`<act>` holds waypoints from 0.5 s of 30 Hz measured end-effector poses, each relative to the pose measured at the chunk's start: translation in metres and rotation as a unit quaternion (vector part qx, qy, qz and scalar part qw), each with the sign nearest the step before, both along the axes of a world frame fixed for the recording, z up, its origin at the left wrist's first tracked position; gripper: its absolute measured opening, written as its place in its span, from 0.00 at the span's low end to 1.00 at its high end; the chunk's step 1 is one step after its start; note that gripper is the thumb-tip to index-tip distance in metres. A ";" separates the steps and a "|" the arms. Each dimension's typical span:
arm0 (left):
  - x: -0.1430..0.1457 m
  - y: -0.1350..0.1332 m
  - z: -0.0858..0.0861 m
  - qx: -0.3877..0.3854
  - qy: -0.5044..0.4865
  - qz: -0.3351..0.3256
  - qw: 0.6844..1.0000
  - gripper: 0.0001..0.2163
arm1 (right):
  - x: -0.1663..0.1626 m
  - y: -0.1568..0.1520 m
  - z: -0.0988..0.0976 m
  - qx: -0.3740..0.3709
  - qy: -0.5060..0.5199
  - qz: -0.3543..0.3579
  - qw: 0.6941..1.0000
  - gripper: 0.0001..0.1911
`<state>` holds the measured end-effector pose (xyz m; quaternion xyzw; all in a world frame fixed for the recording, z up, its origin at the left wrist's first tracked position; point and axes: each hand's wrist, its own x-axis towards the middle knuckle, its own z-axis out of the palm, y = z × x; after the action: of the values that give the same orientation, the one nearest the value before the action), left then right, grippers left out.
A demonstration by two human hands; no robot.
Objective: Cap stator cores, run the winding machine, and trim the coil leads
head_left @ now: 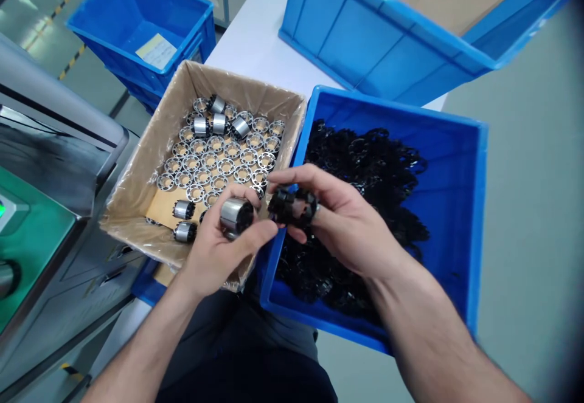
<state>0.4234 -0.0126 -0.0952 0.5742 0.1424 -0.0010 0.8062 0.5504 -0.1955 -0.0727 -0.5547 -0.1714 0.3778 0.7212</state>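
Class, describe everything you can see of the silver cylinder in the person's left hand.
The silver cylinder is short and thick, with a smooth, shiny side that looks metal. Its black end faces right and seems notched around the rim; the other end is hidden. It lies on its side in the left hand, fingers curled around behind, thumb below. In the picture it appears over the near right part of the lined box. Another metallic surface shows just beneath, too covered to identify.

Single head-worn view from above and behind the hands, forward and down, at close range.
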 end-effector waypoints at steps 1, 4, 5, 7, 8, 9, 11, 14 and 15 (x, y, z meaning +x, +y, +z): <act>-0.001 0.000 0.000 0.020 -0.014 0.005 1.000 0.18 | -0.003 0.001 0.001 0.000 -0.022 0.018 1.000 0.12; -0.005 -0.001 0.000 0.038 -0.043 0.012 0.998 0.15 | -0.009 0.003 0.004 -0.018 -0.067 0.025 0.997 0.13; -0.006 -0.001 0.000 0.033 -0.045 0.010 0.998 0.13 | -0.010 0.003 0.004 -0.021 -0.065 0.015 0.998 0.15; -0.009 -0.001 -0.001 0.021 -0.038 0.002 0.999 0.12 | -0.011 0.003 0.005 -0.018 -0.037 0.001 0.999 0.19; -0.010 0.000 -0.002 0.013 -0.037 -0.004 0.999 0.13 | -0.012 0.002 0.005 -0.016 -0.021 0.000 1.000 0.21; -0.011 0.000 -0.004 0.005 -0.039 -0.010 0.999 0.13 | -0.012 0.002 0.005 -0.013 -0.010 0.003 1.000 0.22; -0.012 0.001 -0.006 -0.008 -0.056 -0.016 0.998 0.15 | -0.011 0.000 0.004 -0.012 -0.010 0.008 1.000 0.21; -0.014 0.001 -0.010 -0.011 -0.082 0.002 0.997 0.16 | -0.012 -0.001 0.003 -0.005 -0.047 0.004 0.999 0.20; -0.014 0.000 -0.011 -0.012 -0.088 0.010 0.996 0.14 | -0.012 0.000 0.003 -0.001 -0.049 0.007 0.999 0.20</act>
<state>0.4090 -0.0125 -0.1061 0.5612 0.0763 0.0558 0.8222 0.5384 -0.1957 -0.0701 -0.5718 -0.2103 0.3551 0.7090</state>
